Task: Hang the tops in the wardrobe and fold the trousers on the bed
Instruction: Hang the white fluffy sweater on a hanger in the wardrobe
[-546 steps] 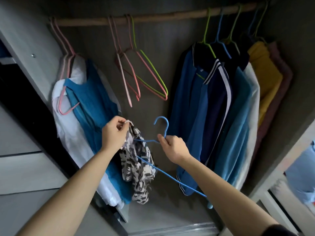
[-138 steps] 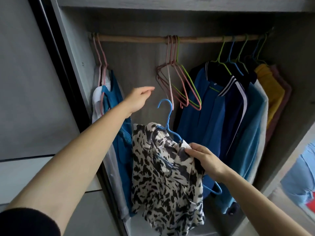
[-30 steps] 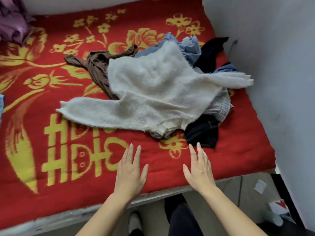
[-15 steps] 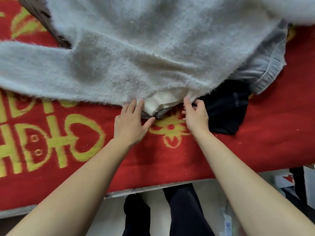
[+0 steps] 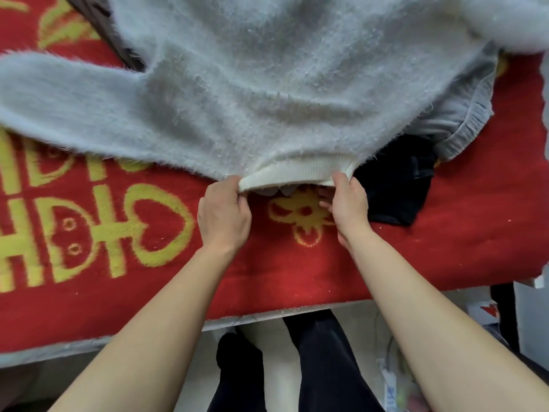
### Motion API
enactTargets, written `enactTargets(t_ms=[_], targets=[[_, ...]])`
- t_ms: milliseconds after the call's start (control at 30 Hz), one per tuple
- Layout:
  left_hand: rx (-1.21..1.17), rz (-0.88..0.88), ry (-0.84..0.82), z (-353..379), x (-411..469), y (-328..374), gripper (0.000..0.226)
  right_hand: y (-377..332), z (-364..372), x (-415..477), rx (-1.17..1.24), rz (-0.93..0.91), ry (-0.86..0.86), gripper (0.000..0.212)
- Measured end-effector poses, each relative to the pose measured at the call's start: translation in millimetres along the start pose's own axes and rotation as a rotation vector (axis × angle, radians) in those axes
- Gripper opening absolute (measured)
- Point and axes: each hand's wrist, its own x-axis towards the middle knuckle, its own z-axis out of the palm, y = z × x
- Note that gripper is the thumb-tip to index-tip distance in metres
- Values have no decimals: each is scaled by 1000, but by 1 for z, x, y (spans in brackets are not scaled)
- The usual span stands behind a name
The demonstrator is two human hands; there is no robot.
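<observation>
Head view: fuzzy white sweater (image 5: 267, 84) spread across upper frame on red blanket (image 5: 297, 278), body running away from hands. Left hand (image 5: 222, 215) and right hand (image 5: 347, 203) pinching ribbed band (image 5: 297, 173) at centre frame, equally near.

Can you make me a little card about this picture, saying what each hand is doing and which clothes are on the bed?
Place: bed covered by a red blanket with yellow patterns
On top: fluffy white sweater, spread over other clothes
Left grip: pinches the left end of the sweater's ribbed edge
Right grip: pinches the right end of the same edge
Ribbed edge: lifted a little off the blanket
Peeking out: black garment, grey garment with an elastic band, brown garment
To do: sweater not yet hung
</observation>
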Motion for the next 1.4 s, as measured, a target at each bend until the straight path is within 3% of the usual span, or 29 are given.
enactTargets(t_ms=[100,167,333,467,533,633,767,900,1000,1133,1200,1267,1400], targets=[[-45,144,10,-28,-30,-13,15,-7,6,-33,321,49,-13,21],[-53,199,65,-50,-51,-17,18,-14,8,-61,543,80,-48,18],[-105,230,162,-126,-108,-24,28,-39,17,-157,838,139,-144,28],[-185,385,113,-197,-178,-25,13,-56,23,-247,1013,156,-222,40],[-169,454,86,-228,-214,-33,17,-58,21,-292,1063,147,-246,47],[-234,468,100,-268,-251,-50,12,-66,13,-347,890,123,-307,56],[-321,491,109,-307,-263,-52,13,-99,0,-392,478,113,-255,16],[-557,426,122,-349,-262,-30,29,-143,-6,-422,378,0,-170,19],[-782,341,125,-385,-258,-22,42,-174,1,-443,369,-123,-268,22],[-835,285,107,-424,-252,-34,57,-208,11,-476,250,-361,-462,10],[-872,221,101,-444,-243,-40,49,-219,9,-490,82,-502,-583,19],[-692,202,185,-463,-230,-45,36,-227,6,-504,-105,-565,-696,21],[-210,291,195,-496,-217,-32,106,-241,3,-523,-393,-614,-916,8]])
